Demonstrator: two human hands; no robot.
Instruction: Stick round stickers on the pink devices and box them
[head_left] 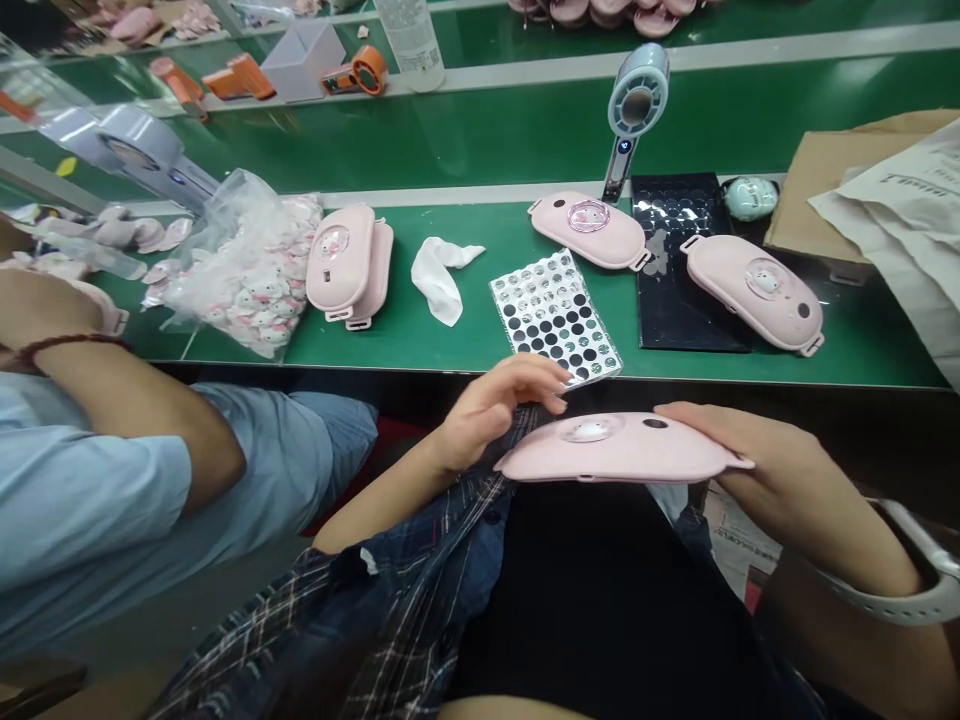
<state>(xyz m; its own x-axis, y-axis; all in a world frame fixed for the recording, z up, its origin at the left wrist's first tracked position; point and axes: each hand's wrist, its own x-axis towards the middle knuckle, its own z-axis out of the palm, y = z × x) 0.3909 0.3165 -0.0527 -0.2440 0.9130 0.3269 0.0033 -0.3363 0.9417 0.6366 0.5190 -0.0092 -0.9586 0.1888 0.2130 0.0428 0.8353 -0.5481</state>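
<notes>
A flat pink case with a round cartoon emblem on top lies across my lap. My right hand grips its right end. My left hand hovers at its left end with fingers curled and apart, fingertips near the edge of a sticker sheet of round dots on the green bench. I cannot tell whether a sticker is on a fingertip.
Two stacked pink cases and a white cloth lie left of the sheet. Further pink cases lie right, one on a black sheet. A bag of small emblems, a handheld fan and a co-worker's arm are nearby.
</notes>
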